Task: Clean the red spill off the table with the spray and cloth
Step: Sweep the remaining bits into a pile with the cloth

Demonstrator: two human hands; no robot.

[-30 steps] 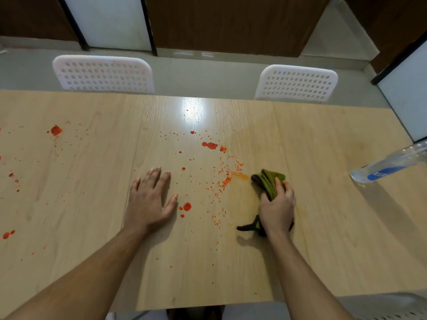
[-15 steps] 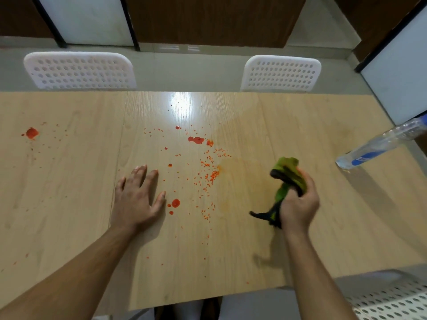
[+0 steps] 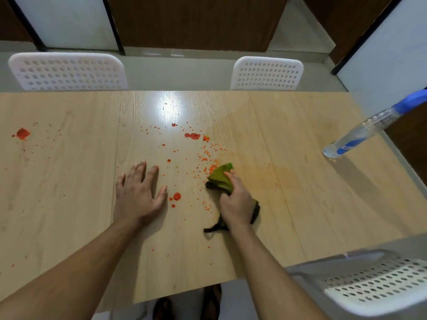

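Red drops and specks of the spill (image 3: 192, 136) are scattered over the middle of the wooden table (image 3: 300, 204), with one more blot (image 3: 22, 133) at the far left. My right hand (image 3: 236, 199) grips a bunched green cloth (image 3: 220, 176) with a dark edge and presses it on the table at the right edge of the specks. My left hand (image 3: 138, 192) lies flat on the table with fingers spread, just left of a larger red drop (image 3: 177, 196). A clear spray bottle (image 3: 360, 137) with a blue head stands at the far right.
Two white perforated chairs (image 3: 67, 71) (image 3: 266, 73) stand behind the table's far edge. A third white chair (image 3: 374, 282) sits at the near right corner. A faint orange smear (image 3: 272, 167) marks the wood right of the cloth.
My right hand had lifted the cloth off the table to the right; now it has come back down left, pressing the cloth at the edge of the specks. My left hand stayed flat.
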